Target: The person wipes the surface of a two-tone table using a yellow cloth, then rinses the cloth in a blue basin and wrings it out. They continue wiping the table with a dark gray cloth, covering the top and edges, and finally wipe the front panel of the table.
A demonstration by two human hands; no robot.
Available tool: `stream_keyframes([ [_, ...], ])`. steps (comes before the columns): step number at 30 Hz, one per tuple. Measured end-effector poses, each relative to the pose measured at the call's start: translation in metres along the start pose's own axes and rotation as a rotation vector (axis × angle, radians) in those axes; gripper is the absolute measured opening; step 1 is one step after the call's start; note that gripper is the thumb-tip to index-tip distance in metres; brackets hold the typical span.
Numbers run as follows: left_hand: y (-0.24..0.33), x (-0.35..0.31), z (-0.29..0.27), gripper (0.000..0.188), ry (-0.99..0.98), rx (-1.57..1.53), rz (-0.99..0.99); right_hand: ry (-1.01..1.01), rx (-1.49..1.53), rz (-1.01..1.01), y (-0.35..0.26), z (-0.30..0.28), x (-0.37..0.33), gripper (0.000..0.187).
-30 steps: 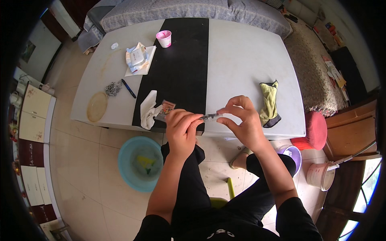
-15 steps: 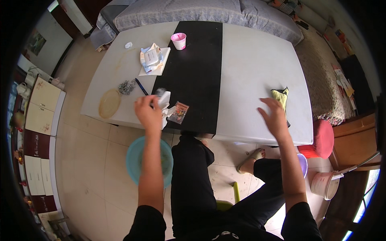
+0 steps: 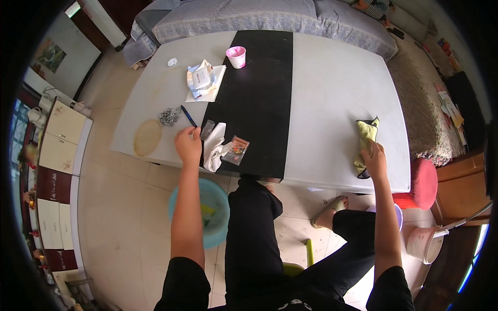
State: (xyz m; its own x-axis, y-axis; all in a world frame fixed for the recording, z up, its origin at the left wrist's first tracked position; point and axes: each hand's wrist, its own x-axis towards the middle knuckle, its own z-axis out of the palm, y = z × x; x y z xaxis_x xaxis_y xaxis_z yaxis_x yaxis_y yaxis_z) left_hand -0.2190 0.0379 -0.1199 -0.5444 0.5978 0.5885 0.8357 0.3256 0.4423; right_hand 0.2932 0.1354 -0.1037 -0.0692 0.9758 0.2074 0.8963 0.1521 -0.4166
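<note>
My right hand is on a folded yellow-green cloth with dark edging, its fingers closed over the near part. On the table's left side, my left hand has curled fingers by the near end of a dark blue pen. What lies inside those fingers, if anything, is hidden. Just right of them is a small clear plastic piece. Beside it lies a crumpled white tissue, touching a flat clear packet with orange contents.
A silvery chain heap and a yellowish oval stain are left of the pen. Farther back stand a wipes pack and a pink-stained cup. A teal basin and red stool are on the floor.
My right hand has come down from above the table onto the cloth. My left hand has lowered beside the pen. The clear plastic piece, blurred before, now lies still. The view has shifted slightly.
</note>
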Motion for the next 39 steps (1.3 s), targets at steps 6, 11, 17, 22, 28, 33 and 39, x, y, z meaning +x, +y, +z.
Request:
stream_keyframes([
  [6,0.024,-0.030,-0.040,0.037,-0.491,-0.159,0.000,-0.012,-0.043,0.088,-0.011,0.013,0.011,0.037],
  [11,0.037,-0.028,-0.047,0.036,-0.734,-0.170,-0.092,0.068,-0.120,0.011,-0.031,0.025,0.014,0.032],
  [17,0.041,0.004,-0.060,0.019,-0.498,-0.288,0.113,0.080,-0.115,-0.040,-0.035,0.028,0.006,0.035],
  [22,0.006,0.040,-0.067,0.022,-0.120,-0.323,0.121,0.169,-0.136,-0.107,-0.013,0.036,0.004,0.037],
  [28,-0.073,0.075,-0.087,0.023,0.159,-0.160,-0.011,0.141,-0.177,-0.069,-0.024,0.038,0.001,0.037],
  [33,-0.086,0.088,-0.102,0.023,-0.017,-0.045,-0.003,0.174,-0.246,-0.060,-0.022,0.042,0.002,0.038],
  [39,-0.061,0.073,-0.087,0.020,-0.133,-0.085,-0.032,0.222,-0.265,-0.114,-0.017,0.049,0.000,0.037],
])
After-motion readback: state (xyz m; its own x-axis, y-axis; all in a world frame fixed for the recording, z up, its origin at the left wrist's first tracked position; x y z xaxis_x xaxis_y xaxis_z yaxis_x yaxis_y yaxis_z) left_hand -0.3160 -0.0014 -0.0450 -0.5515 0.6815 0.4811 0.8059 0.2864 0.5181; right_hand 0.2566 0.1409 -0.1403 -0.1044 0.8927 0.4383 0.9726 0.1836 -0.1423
